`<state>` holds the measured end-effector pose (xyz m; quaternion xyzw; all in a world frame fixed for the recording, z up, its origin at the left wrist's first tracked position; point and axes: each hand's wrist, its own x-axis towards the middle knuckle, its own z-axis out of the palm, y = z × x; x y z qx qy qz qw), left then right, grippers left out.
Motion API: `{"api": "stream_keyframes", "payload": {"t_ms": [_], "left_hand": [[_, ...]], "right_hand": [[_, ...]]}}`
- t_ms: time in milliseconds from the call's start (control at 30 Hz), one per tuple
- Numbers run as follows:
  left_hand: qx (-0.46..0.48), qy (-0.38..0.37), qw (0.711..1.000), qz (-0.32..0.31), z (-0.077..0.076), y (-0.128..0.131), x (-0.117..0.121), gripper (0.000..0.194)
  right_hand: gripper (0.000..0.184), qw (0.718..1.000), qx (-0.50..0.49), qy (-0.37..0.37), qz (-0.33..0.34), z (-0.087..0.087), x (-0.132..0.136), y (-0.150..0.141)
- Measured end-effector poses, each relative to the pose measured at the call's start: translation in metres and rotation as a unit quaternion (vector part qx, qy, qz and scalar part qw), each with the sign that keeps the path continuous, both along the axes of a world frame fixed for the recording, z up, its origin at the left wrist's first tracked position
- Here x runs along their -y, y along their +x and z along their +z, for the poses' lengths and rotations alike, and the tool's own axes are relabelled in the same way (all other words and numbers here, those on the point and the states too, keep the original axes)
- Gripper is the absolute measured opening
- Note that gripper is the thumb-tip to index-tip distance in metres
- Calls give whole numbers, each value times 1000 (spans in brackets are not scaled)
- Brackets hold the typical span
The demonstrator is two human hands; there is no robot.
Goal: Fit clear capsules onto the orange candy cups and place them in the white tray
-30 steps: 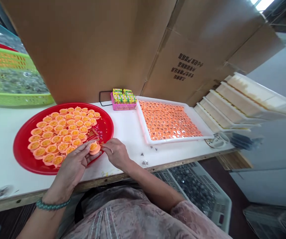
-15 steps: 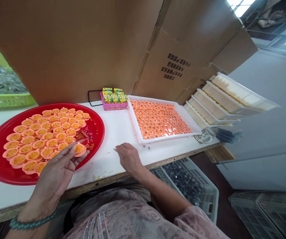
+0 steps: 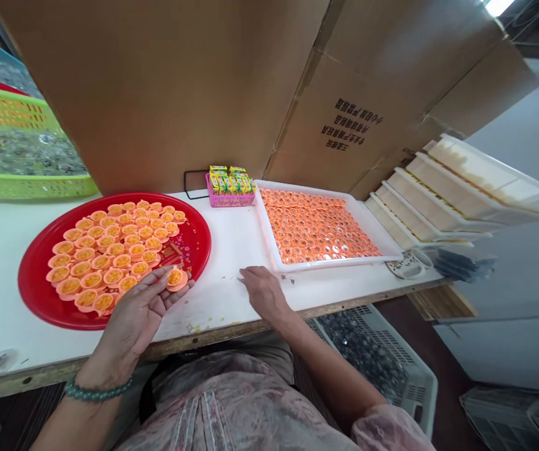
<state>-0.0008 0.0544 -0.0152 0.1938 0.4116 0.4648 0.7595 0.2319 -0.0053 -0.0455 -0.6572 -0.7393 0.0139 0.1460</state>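
My left hand [image 3: 142,307] is closed on a small orange toy cup [image 3: 175,279] with a saucer-like rim and yellow filling, held by the near right edge of the red round tray [image 3: 34,275]. On that tray stand several more orange cups [image 3: 113,275] of the same kind, close together. My right hand [image 3: 264,291] is over the white table [image 3: 231,244], between the red tray and a white tray [image 3: 278,266]. Its fingers are pressed together; whatever they pinch, if anything, is too small to make out.
Rows of orange pieces with clear tops [image 3: 316,225] fill much of the white tray. Behind is a pink basket [image 3: 231,200] of yellow-green packets, against a cardboard wall [image 3: 194,94]. Stacked white trays [image 3: 438,200] stand at right, a green basket [image 3: 29,188] at left. Below is a crate [image 3: 419,376].
My right hand has drawn away from the orange cup to the right, over the table. My left hand still holds the cup near the red tray. The camera view swung and came back.
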Motion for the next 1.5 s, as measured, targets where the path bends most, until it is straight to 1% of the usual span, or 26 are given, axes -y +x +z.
{"api": "stream_keyframes", "payload": {"t_ms": [67, 133, 200, 300, 367, 433, 533, 600, 667, 700, 733, 800, 933, 1000, 1033, 1133, 1233, 1300, 1433, 1500], "left_hand": [[-13, 8, 1000, 10, 2, -2, 0, 23], [-25, 11, 999, 25, 4, -6, 1, 20], [-39, 5, 998, 41, 5, -10, 2, 17], [-56, -11, 998, 42, 3, -15, 2, 14], [-61, -16, 997, 37, 1, -16, 2, 13], [-62, -12, 997, 33, -1, -15, 2, 11], [-62, 0, 998, 32, 1, -12, 3, 13], [-58, 10, 998, 33, 2, -10, 4, 16], [-55, 17, 998, 27, 3, -11, 5, 16], [-56, 19, 998, 24, 2, -13, 6, 15], [-57, 22, 998, 23, 1, -15, 6, 16], [-58, 29, 998, 25, -2, -20, 8, 20], [-56, 30, 998, 24, -8, -20, 10, 22], [-53, 26, 998, 13, -9, -12, 10, 21], [-51, 25, 998, 4, -8, -8, 10, 21], [-47, 20, 998, -30, -6, 5, 11, 26], [-51, 19, 998, -41, -6, 10, 14, 29], [-56, 18, 998, -34, -6, 10, 16, 28], [-63, 5, 998, -31, -6, 8, 20, 26], [-59, 3, 998, -38, -6, 7, 22, 26]], "right_hand": [[24, 997, 33, -14, 66, -4, -14, -16], [22, 991, 75, -44, 107, -9, -23, -29], [16, 986, 98, -64, 117, -15, -27, -36], [13, 990, 88, -62, 94, -21, -27, -40], [15, 995, 49, -49, 71, -24, -25, -41], [21, 999, -29, -22, 40, -24, -25, -45], [30, 986, -158, 45, 9, -18, -31, -61], [32, 977, -194, 77, 32, -12, -38, -75], [32, 974, -190, 88, 80, -5, -41, -82], [33, 975, -180, 88, 99, -2, -40, -81], [33, 976, -168, 84, 110, 0, -37, -77], [31, 983, -141, 59, 98, 3, -25, -57], [16, 997, -70, -43, 1, 3, 9, 4], [13, 995, -39, -88, -28, -1, 21, 26], [13, 993, -35, -103, -36, -4, 25, 33], [12, 990, -46, -120, -51, -12, 30, 38], [10, 987, -73, -122, -72, -16, 27, 34], [13, 985, -92, -124, -79, -15, 24, 33], [17, 982, -117, -134, -69, -13, 16, 39], [19, 974, -157, -149, -72, -12, 14, 40]]}}
